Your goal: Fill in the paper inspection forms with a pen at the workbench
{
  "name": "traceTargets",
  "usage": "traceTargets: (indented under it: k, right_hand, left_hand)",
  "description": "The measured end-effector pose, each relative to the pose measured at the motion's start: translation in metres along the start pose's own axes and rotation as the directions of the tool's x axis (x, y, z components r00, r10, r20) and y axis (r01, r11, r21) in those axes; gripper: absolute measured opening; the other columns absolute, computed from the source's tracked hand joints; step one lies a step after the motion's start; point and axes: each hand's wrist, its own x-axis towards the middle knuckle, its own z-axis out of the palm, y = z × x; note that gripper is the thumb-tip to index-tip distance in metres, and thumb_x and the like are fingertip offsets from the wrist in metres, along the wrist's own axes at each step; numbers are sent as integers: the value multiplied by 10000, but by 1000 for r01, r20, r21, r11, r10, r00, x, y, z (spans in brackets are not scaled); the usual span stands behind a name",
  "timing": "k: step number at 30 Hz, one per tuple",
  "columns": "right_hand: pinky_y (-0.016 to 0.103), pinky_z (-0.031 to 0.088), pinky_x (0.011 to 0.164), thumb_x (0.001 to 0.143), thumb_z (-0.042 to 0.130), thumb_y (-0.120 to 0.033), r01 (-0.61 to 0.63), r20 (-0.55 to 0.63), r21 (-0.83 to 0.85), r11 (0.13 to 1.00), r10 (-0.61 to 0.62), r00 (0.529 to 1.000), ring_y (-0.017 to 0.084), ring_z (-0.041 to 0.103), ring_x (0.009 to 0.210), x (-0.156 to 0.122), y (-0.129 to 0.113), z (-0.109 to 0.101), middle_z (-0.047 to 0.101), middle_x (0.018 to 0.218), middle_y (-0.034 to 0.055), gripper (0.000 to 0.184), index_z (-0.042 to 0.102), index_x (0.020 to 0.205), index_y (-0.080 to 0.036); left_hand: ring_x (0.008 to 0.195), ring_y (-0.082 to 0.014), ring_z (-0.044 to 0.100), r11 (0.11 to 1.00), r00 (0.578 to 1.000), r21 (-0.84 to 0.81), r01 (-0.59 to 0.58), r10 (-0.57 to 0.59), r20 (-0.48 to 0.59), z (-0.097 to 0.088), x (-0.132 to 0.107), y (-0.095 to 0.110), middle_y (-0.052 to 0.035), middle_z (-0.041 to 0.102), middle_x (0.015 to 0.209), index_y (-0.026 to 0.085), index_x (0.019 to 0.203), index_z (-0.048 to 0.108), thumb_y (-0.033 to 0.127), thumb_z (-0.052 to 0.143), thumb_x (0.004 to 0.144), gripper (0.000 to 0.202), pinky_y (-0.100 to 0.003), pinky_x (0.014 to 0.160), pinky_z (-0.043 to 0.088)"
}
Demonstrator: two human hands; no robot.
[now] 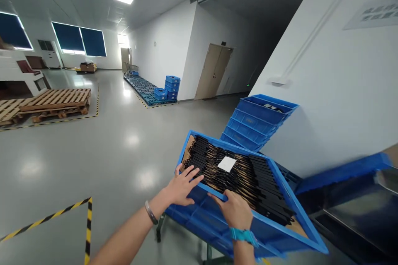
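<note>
In front of me is a blue plastic crate (287,188), holding rows of long black parts (267,182) with small hooked ends and thin cords or rods between them. What exactly these parts are I cannot tell. A white slip of paper (226,164) lies on top. My left hand (183,186), with a bracelet at its wrist, rests its spread fingers on the crate's near left edge. My right hand (235,210), wearing a turquoise wristband, is closed over the near rim, its fingers partly hidden.
A stack of blue crates (253,122) stands behind, by the white wall. Blurred dark equipment (363,211) is at right. Wooden pallets (59,101) lie at left; blue pallets (143,87) line the far wall near a double door (213,71). Striped tape (88,227) marks the floor.
</note>
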Motion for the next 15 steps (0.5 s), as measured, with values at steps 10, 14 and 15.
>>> traceTargets:
  k: [10,14,15]
  right_hand:
    - [355,348,693,957,325,-755,43,-32,30,999,-42,999,255,580,754,275,-30,231,614,706,58,676,619,704,-201]
    - [361,358,717,948,328,-765,-121,-27,77,990,123,992,266,574,796,364,-12,310,645,787,81,692,660,751,-190]
    - [360,371,737,962,326,-744,-140,-14,111,984,143,990,261,579,809,385,-9,330,656,821,86,684,678,796,-182]
  left_hand:
    - [1541,-315,157,994,991,51,-95,100,-89,2,189,-328,-92,123,1687,398,1559,230,299,702,838,867,-621,1196,153]
    - [1535,-334,173,997,997,34,-76,77,-25,-5,268,-447,-114,134,1683,385,1557,252,255,718,805,894,-624,1191,145]
    - [1532,-343,180,997,997,31,-76,76,-8,-8,289,-477,-121,139,1681,381,1553,270,254,727,792,897,-624,1192,138]
